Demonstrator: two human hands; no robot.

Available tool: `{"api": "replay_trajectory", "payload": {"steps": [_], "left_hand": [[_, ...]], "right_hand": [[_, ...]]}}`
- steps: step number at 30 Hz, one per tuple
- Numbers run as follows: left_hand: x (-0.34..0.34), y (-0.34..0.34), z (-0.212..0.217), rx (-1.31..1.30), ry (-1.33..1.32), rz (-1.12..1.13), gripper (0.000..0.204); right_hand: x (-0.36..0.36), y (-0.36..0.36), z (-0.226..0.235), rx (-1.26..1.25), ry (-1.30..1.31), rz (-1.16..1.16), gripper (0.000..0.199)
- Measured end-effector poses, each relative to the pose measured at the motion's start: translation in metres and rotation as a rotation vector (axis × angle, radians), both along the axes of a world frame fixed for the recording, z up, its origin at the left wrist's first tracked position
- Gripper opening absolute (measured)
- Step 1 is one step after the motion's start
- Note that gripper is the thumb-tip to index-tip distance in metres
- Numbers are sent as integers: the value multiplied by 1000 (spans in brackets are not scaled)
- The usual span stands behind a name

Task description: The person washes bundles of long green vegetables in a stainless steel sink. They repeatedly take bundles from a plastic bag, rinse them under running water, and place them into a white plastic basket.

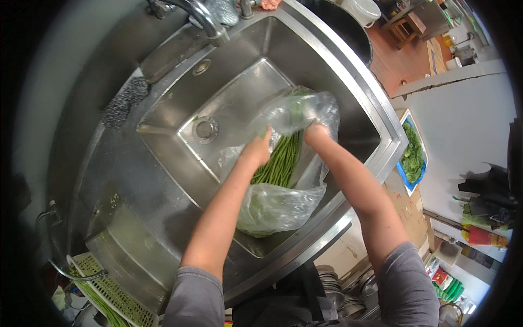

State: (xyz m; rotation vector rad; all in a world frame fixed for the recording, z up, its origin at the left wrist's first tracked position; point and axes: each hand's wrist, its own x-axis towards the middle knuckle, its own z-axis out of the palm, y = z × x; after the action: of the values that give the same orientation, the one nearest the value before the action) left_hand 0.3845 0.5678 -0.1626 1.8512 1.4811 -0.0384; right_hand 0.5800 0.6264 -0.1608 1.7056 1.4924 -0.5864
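Observation:
A clear plastic bag (283,204) lies in the steel sink (234,87), torn or spread apart across its middle. Through the gap shows a bundle of long green beans (280,161); more green is visible through the film at both ends. My left hand (259,149) is closed on the left edge of the opening, one finger pointing up along the plastic. On the opposite edge, my right hand (316,133) is closed on the bag, its fingertips hidden by film.
The faucet (212,27) arches over the sink's far left corner, and the drain (205,129) sits left of the bag. A scouring pad (126,103) rests on the left ledge. A green basket (117,291) stands lower left. Right of the sink, a box holds leafy greens (412,152).

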Motion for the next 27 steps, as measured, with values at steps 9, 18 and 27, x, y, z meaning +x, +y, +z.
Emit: {"api": "replay_trajectory", "payload": {"steps": [9, 18, 27], "left_hand": [[26, 77, 24, 239, -11, 247, 74], [39, 80, -16, -101, -682, 228, 47], [52, 112, 15, 130, -935, 260, 79]], "right_hand": [[12, 31, -50, 346, 500, -331, 62], [0, 46, -111, 796, 486, -603, 77], [-12, 26, -57, 760, 578, -518, 61]]}}
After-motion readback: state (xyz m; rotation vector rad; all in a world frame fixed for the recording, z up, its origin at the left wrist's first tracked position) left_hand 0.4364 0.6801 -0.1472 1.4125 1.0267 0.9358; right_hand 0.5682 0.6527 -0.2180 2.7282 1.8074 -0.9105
